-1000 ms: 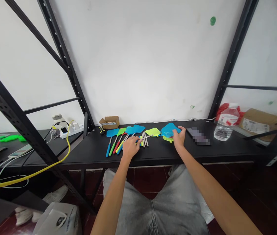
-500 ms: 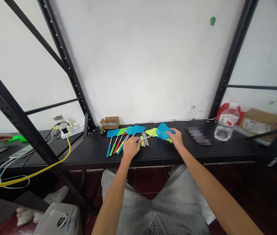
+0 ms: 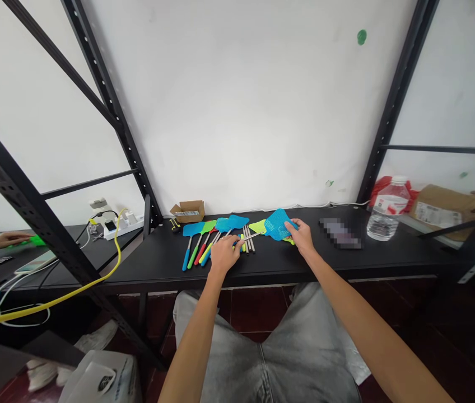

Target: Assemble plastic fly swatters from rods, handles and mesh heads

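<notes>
My left hand (image 3: 224, 254) is closed around the blue grip of a fly swatter, whose thin metal rod points right. My right hand (image 3: 303, 237) pinches a blue perforated swatter head (image 3: 277, 224) by its right edge; whether the rod joins that head is hard to make out. Yellow-green swatter heads (image 3: 257, 226) lie partly under the blue one. Several bare metal rods (image 3: 250, 239) lie side by side just right of my left hand. Left of it, finished-looking fly swatters (image 3: 196, 251) with blue, green, red and yellow grips lie in a row, heads toward the wall.
A small open cardboard box (image 3: 189, 211) stands at the back of the black table (image 3: 145, 260). To the right are a blurred-out flat object (image 3: 341, 233), a water bottle (image 3: 384, 208) and a parcel (image 3: 443, 210). At far left, another person's hand (image 3: 4, 240) reaches over green material.
The blue head in my right hand has tilted and shifted slightly, its face showing more broadly. My left hand stays in place. The other person's hand has moved a little.
</notes>
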Tool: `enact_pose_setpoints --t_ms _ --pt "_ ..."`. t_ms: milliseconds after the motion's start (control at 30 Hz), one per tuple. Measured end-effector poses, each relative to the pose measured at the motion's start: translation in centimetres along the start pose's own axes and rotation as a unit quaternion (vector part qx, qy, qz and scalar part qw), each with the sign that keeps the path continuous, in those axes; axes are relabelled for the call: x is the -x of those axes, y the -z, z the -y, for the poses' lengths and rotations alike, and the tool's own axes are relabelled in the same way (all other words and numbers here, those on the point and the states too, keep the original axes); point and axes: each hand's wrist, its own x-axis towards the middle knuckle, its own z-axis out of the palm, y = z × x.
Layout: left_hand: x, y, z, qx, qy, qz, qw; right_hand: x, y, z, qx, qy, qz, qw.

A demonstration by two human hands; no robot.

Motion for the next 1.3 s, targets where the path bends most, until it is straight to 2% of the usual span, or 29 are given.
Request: enact_pose_setpoints --t_ms 233,1300 --pt "0.0 0.07 -0.11 0.001 0.009 0.009 1.0 0.35 -0.05 0.78 -0.025 -0.026 0.028 0.999" --pt "0.02 0.07 -0.13 0.012 0.017 0.01 1.0 0.46 -0.02 0.74 -0.045 -0.04 0.039 0.997"
